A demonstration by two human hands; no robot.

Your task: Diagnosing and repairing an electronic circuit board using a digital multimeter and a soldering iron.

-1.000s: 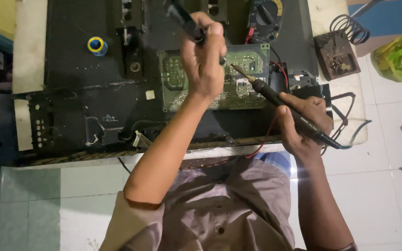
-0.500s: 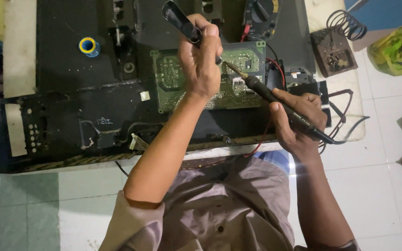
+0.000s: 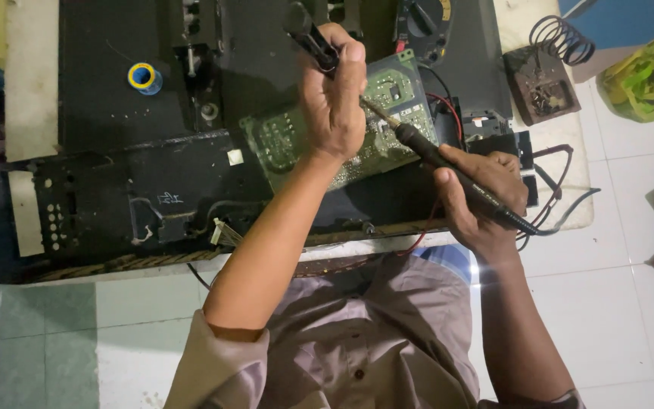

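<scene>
Right hand (image 3: pixel 482 201) is clenched around a soldering iron (image 3: pixel 448 170), tip down on the green circuit board (image 3: pixel 387 95); left hand (image 3: pixel 334 98) is fisted on a black desoldering pump (image 3: pixel 310 36) above the same spot. Board lies on the black chassis (image 3: pixel 115 197), solder spool (image 3: pixel 143 76) well apart. Looks like joint-heating step; next calls for pump nozzle right at the tip.

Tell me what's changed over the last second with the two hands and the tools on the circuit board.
Little has changed. The right hand has swung the soldering iron slightly, so its tip now sits further up the green circuit board, close under the left hand. The left hand keeps its grip on the black tool in about the same spot. The board, the solder spool and the coiled iron stand have not moved.
</scene>
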